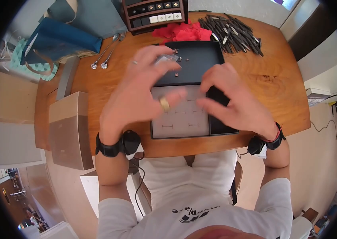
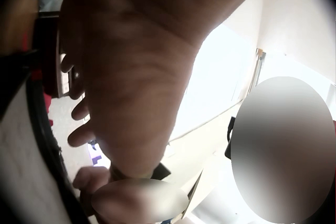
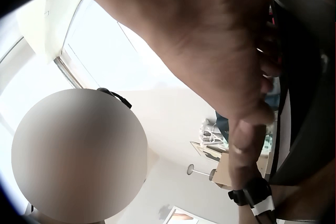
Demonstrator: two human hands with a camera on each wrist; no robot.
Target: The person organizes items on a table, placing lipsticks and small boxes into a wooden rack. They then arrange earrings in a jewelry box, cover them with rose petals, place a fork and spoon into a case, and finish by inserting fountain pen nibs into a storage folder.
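A dark shallow tray (image 1: 200,57) holds small trinkets (image 1: 177,74) and a clear plastic bag (image 1: 164,60) partly behind the left fingers. In front of it lies a jewelry box with a slotted grey pad (image 1: 180,119) and a black compartment (image 1: 221,126). My left hand (image 1: 136,85) hovers over the left side of both, slightly blurred, fingers spread and thumb apart, a wide gold ring (image 1: 164,104) on the thumb. Above the black compartment, my right hand (image 1: 234,99) has loosely bent fingers, with nothing visible between them and the thumb. Both wrist views show mainly palms.
Behind the tray are crumpled red cloth (image 1: 182,32), a pile of dark slender pieces (image 1: 236,34) and a wooden display rack (image 1: 154,16). To the left are two long spoon-like utensils (image 1: 104,63), a blue bag (image 1: 63,40) and a brown box (image 1: 71,131) at the table's edge.
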